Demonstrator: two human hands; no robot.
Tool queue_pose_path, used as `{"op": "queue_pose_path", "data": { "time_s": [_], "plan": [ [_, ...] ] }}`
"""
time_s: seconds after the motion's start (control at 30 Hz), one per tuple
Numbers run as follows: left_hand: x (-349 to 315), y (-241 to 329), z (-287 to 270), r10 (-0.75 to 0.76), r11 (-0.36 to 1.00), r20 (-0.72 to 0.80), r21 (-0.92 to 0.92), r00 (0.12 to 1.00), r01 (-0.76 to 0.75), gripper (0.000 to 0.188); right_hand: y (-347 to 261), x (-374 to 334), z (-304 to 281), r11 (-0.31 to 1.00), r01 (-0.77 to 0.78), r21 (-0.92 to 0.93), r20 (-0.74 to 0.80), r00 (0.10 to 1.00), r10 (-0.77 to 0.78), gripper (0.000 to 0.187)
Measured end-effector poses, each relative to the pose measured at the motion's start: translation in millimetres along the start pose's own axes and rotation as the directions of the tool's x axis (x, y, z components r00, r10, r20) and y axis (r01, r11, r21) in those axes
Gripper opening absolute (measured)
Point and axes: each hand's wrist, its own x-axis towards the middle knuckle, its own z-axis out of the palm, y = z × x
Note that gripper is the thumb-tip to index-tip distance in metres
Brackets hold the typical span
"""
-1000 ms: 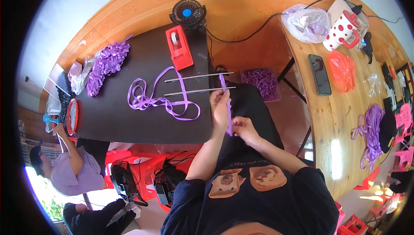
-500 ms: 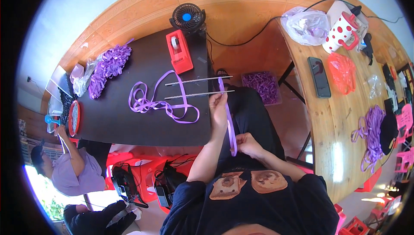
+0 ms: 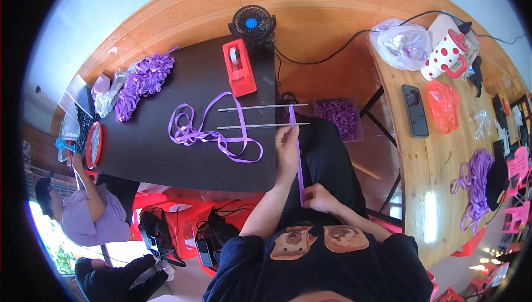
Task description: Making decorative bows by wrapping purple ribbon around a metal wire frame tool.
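At the far left we see another person in a lilac shirt (image 3: 91, 213) beside the dark rectangular table (image 3: 166, 158), one hand up at a round red-rimmed tray (image 3: 93, 144). Further along the tabletop lie a heap of purple ribbon bows (image 3: 143, 82), a loose looping length of purple satin ribbon (image 3: 213, 135), a red plastic tape dispenser (image 3: 238, 68) and two thin metal rods (image 3: 263, 117) lying parallel and reaching past the table's right edge.

Our left hand (image 3: 287, 142) sits at the ends of those rods, fingers pinched shut on the upper part of a taut purple ribbon strip (image 3: 299, 160). The strip runs from the rods straight down toward our lap, where our right hand (image 3: 317, 198) has its fingers curled closed around the lower end.

To the right stand a clear box of purple pieces (image 3: 339, 118), then a light wooden table (image 3: 438, 191) with a black phone (image 3: 414, 110) and a red-and-white dotted mug (image 3: 446, 55).
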Motion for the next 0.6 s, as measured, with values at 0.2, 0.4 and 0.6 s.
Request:
{"op": "queue_pose_path", "data": {
  "time_s": [0.2,0.4,0.6],
  "plan": [
    [-15,22,5,-0.256,0.963,0.060,-0.065,0.965,0.260,0.017,14,8,-3,0.983,0.058,-0.173,-0.009,0.998,-0.060,0.015],
    [-27,25,3,-0.353,0.915,0.051,-0.187,0.934,0.356,0.017,-45,3,-40,0.650,0.017,-0.759,-0.178,0.956,-0.232,0.017],
    [-41,29,13,-0.334,0.926,-0.068,-0.212,0.940,0.313,0.015,-106,41,-76,-0.101,0.278,-0.955,0.165,0.216,-0.962,0.033]
  ]
}}
